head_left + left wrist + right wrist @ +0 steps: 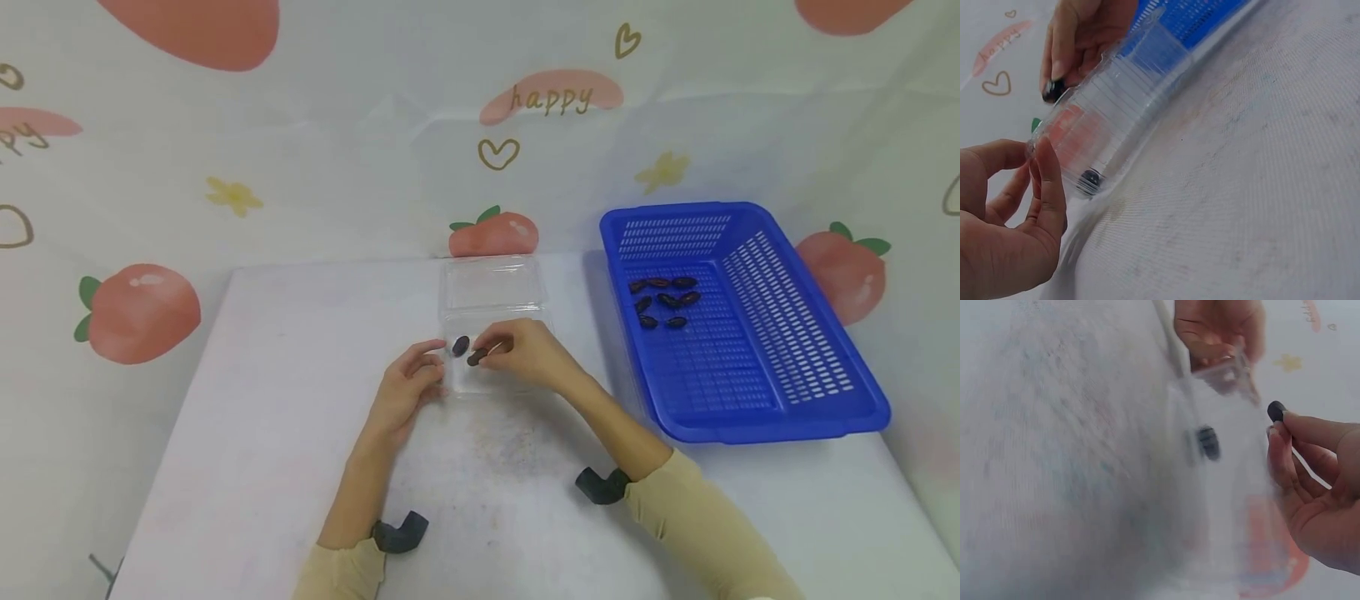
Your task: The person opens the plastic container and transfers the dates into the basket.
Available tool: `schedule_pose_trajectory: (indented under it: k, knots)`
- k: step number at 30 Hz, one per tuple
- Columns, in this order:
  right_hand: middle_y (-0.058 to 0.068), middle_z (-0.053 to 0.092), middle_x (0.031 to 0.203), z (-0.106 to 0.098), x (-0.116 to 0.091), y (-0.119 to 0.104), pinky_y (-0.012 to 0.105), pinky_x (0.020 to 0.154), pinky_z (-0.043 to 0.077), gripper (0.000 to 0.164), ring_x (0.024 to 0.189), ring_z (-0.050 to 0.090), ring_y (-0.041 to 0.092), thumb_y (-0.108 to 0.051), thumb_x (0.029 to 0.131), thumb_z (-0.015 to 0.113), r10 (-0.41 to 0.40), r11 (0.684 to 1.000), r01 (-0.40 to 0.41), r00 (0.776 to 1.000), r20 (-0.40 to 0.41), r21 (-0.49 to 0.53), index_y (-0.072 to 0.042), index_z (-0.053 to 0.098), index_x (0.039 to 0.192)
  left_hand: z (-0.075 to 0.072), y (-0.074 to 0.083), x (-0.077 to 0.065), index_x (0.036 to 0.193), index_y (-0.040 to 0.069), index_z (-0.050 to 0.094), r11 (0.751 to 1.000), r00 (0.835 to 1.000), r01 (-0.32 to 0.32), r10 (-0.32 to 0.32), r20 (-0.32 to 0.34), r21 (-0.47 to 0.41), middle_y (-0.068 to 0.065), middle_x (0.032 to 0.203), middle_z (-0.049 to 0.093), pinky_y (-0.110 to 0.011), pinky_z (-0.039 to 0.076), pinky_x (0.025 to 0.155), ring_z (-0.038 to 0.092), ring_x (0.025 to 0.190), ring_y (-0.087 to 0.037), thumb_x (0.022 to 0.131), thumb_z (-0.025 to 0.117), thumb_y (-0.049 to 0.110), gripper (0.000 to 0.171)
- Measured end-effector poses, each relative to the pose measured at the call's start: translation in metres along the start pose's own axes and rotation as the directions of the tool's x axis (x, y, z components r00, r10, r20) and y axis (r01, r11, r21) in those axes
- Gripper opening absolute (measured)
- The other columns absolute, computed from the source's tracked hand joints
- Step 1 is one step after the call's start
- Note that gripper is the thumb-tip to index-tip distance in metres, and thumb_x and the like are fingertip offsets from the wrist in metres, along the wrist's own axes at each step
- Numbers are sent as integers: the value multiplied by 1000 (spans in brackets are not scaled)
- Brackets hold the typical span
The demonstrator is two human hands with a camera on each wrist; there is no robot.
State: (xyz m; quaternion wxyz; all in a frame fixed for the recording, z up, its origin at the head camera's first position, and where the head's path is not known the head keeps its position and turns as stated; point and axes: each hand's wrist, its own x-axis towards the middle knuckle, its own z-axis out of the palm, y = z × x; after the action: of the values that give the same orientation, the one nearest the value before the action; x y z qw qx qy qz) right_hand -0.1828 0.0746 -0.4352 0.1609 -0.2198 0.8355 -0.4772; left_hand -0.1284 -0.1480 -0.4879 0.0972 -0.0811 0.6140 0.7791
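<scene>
A clear plastic clamshell box (491,383) stands on the table with its lid (495,283) folded back toward the wall. At its left side my left hand (408,387) pinches the rim between thumb and finger, seen close in the left wrist view. One dark, glossy date (1090,181) lies on the box's floor near that hand. Over the box, my right hand (528,354) holds a second dark date (1277,411) between thumb and fingertips, above the rim.
To the right stands a blue plastic basket (750,433) with slotted walls; several dark dates (667,300) lie at its far left end. A white cloth (300,467) covers the table, and a fruit-printed sheet (360,167) hangs behind it.
</scene>
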Motion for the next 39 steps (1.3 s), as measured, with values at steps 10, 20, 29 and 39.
schedule_pose_trajectory:
  k: [10,20,29,39]
  knots:
    - [6,73,97,-38,-32,-4,32,71,56,19,86,70,29,-11,90,72,44,993,-39,998,-48,112,-8,73,108,-3,0,-2,132,-7,54,1000,1000,-27,27,2,16,-5,100,51,-23,56,68,53,79,-13,92,58,-9,40]
    - [9,72,105,-92,-67,-1,42,86,54,30,90,68,26,-27,91,73,168,977,-156,983,-75,144,-12,70,116,-5,-1,-2,127,-8,58,997,998,-64,63,8,43,-4,97,54,-24,56,70,55,81,-13,89,61,-9,38]
    - [5,70,112,-139,-95,17,26,84,57,37,96,69,22,-27,95,69,221,969,-194,956,-190,153,-4,66,124,-7,1,-2,125,-8,60,991,996,-87,86,10,106,-3,93,57,-26,58,70,58,78,-11,89,65,-6,37]
    - [2,68,119,-172,-113,49,17,85,52,50,96,69,11,-41,96,64,334,943,-320,909,-250,95,-7,61,132,-8,-1,-1,120,-8,63,990,995,-90,95,-42,104,-3,87,58,-25,57,67,59,73,-11,87,67,-8,34]
